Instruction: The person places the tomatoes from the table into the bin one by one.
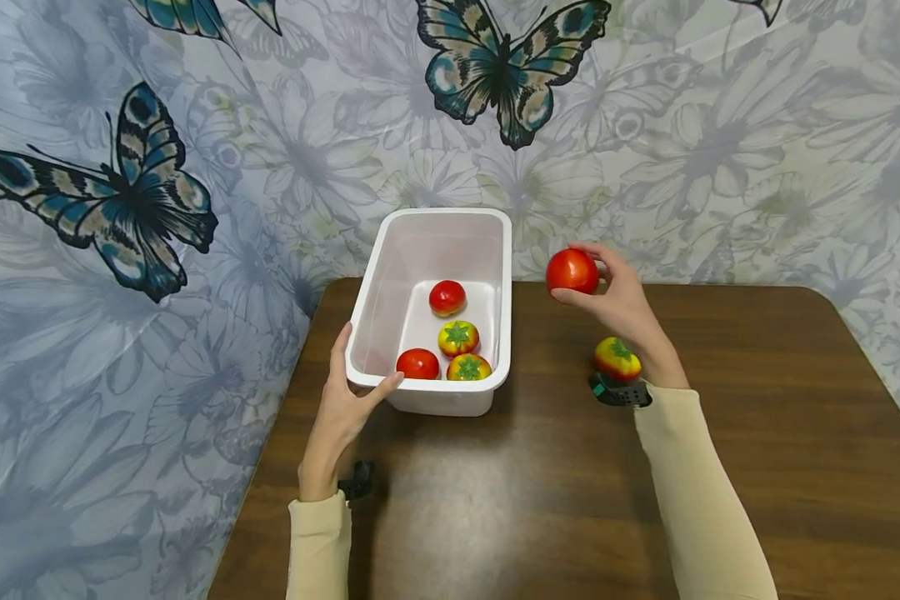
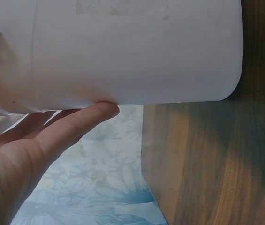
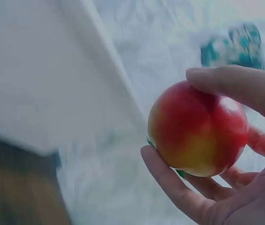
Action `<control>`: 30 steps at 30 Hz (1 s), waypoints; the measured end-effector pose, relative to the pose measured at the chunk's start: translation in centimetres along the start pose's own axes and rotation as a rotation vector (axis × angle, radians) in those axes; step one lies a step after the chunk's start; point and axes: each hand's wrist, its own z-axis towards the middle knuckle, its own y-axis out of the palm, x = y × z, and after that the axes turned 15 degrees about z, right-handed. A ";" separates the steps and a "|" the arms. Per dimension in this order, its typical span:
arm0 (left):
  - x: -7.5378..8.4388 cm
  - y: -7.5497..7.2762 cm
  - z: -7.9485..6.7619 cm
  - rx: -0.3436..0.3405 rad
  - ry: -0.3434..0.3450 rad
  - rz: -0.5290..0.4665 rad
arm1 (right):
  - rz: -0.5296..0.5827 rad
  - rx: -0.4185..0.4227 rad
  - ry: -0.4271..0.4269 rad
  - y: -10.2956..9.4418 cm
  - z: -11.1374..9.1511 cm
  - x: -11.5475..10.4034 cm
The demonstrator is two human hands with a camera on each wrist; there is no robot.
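Observation:
My right hand (image 1: 617, 293) holds a red tomato (image 1: 572, 272) above the far edge of the table, to the right of the white bin (image 1: 441, 402). In the right wrist view, fingers and thumb curve around this tomato (image 3: 193, 131), whose underside shows yellow and a bit of green. My left hand (image 1: 347, 408) rests at the bin's near left corner, thumb at the front rim. Nearly straight fingers (image 2: 76, 124) lie against its side wall in the left wrist view. Inside the bin are red tomatoes (image 1: 447, 297) and yellow-red ones with green tops (image 1: 458, 337).
Another yellow-red tomato (image 1: 617, 358) sits on the brown wooden table (image 1: 540, 500), beside my right wrist and its dark band (image 1: 619, 392). Behind the table rises a wall covering (image 1: 300, 158) with butterflies and flowers, close to the bin's far end.

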 end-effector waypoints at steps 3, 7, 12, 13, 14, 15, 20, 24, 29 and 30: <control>-0.1 -0.1 -0.1 -0.005 -0.003 -0.013 | 0.060 -0.054 -0.035 3.1 1.2 -1.0; -0.4 0.0 -0.3 0.000 -0.008 -0.001 | 0.110 -0.106 -0.055 6.8 2.3 -1.9; -0.3 0.1 0.0 0.009 0.003 0.001 | 0.127 -0.148 -0.097 9.8 3.5 -2.9; -0.3 0.1 0.0 0.009 0.003 -0.001 | 0.127 -0.157 -0.103 10.2 3.7 -3.0; -0.2 0.1 0.1 0.008 0.005 -0.005 | 0.127 -0.165 -0.107 10.5 3.9 -3.2; -0.2 0.1 0.1 0.009 0.004 -0.004 | 0.128 -0.172 -0.109 10.8 4.1 -3.2; -0.2 0.0 0.2 0.010 0.005 0.003 | 0.117 -0.187 -0.104 12.1 4.6 -3.1; -0.1 -0.1 0.2 0.013 -0.005 0.002 | 0.079 -0.198 -0.098 12.5 4.8 -2.6; -0.4 -0.1 0.2 0.009 -0.001 -0.009 | 0.047 -0.207 -0.096 12.9 4.9 -2.3; -0.4 -0.1 0.2 0.008 -0.002 -0.013 | 0.045 -0.210 -0.097 13.0 4.9 -2.2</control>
